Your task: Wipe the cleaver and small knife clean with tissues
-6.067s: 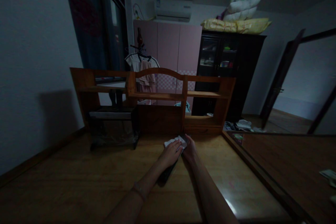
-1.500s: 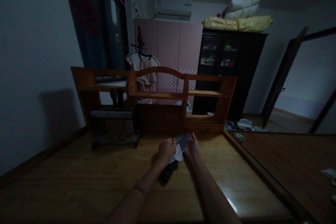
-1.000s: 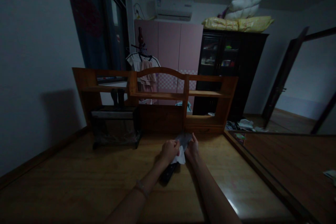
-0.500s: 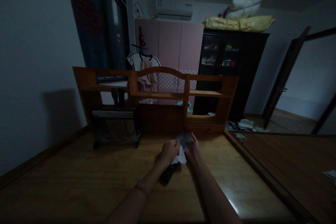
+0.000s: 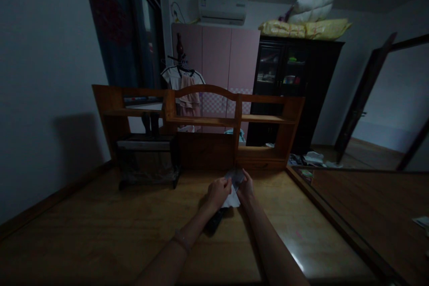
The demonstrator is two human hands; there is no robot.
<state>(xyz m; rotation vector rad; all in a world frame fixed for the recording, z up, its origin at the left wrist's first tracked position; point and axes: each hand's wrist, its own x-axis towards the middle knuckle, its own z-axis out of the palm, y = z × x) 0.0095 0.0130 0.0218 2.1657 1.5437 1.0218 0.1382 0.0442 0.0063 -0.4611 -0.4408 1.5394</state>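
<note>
My left hand (image 5: 218,193) is closed, pinching a white tissue (image 5: 232,199) that hangs below its fingers. My right hand (image 5: 246,187) grips the edge of a flat, greyish, shiny piece (image 5: 237,178) between thumb and fingers. The tissue lies against this piece, and the two hands are close together. Under my left wrist a long black object (image 5: 213,223), shaped like a handle, lies slantwise on the wooden tabletop (image 5: 100,232). Whether it joins the grey piece is hidden by the tissue and too dark to tell.
A black rack (image 5: 147,161) with two dark upright handles (image 5: 150,123) stands at the left. Behind the hands runs a wooden shelf unit (image 5: 204,121). A raised wooden edge (image 5: 335,214) borders the tabletop on the right.
My left hand and the tissue have shifted slightly to the right and up along the grey piece. My right hand stays nearly in place.
</note>
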